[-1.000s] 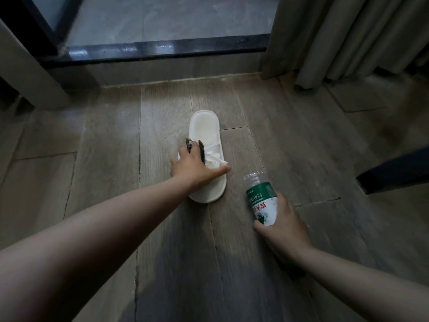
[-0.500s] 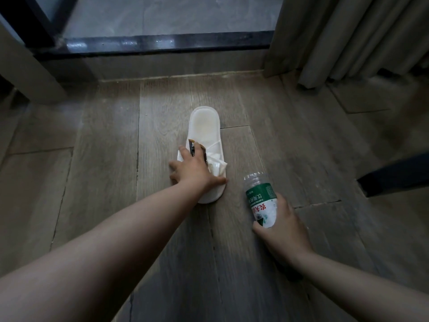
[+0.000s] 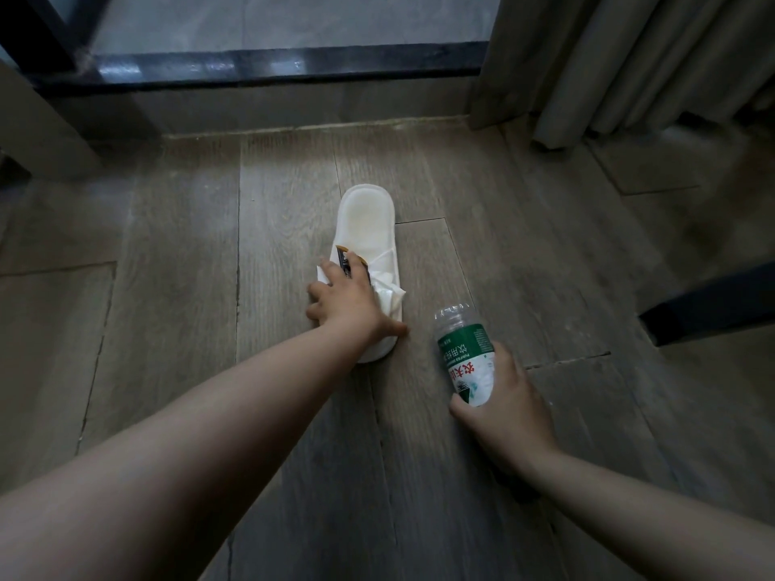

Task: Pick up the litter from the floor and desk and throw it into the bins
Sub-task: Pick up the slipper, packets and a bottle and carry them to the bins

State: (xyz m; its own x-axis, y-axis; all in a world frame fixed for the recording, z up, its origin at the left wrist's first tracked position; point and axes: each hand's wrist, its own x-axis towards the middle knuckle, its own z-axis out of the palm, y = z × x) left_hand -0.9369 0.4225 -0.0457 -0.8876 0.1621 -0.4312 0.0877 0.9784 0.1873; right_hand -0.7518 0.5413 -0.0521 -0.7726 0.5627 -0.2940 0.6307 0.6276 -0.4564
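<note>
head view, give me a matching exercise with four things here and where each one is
1 slipper
2 bottle
3 dark wrapper
4 curtain

a held in the right hand
b hanging at top right
c lying on the floor
d pinched in the left hand

Pairs: 1-c, 2-a, 3-d, 4-b

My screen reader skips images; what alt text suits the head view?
A person's left hand holds a dark wrapper over a white slipper on the wooden floor. The right hand grips a clear, green-labelled plastic bottle beside it.
</note>
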